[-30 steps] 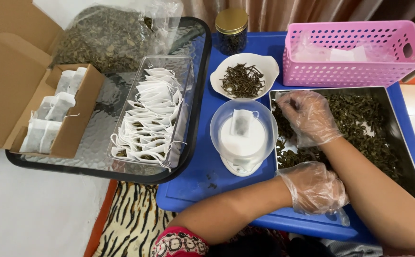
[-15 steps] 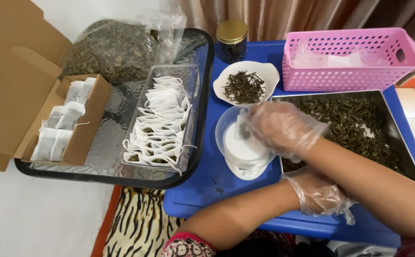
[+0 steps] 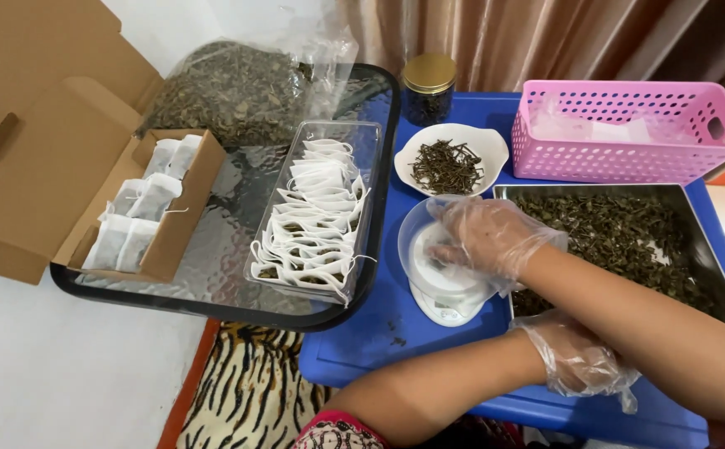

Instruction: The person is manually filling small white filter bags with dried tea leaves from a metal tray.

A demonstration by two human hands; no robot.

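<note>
A: Item one, the hands. How are they recorded?

B: Both are gloved in clear plastic, and the forearms are crossed. The right hand is laid over the clear cup on the small white scale, fingers curled down into it; whether anything is pinched cannot be told. The left hand is rested at the near corner of the metal tray of dried leaves, loosely closed; nothing is seen held.

A: Item two, risks?

B: It is judged that the cup could be tipped or the scale nudged by the crossed arms, since little room is left between them. Leaf could be scattered on the blue worktop; a few crumbs are already noted near the scale.

A: Item three, the surface and room?

B: A blue worktop is listed, bearing a white dish of dark twigs, a gold-lidded jar and a pink basket. Beside it, a black-rimmed glass tray is entered, carrying a clear box of filled tea bags, a cardboard box with more bags and a plastic sack of leaves. A striped rug and beige curtains are noted.
</note>
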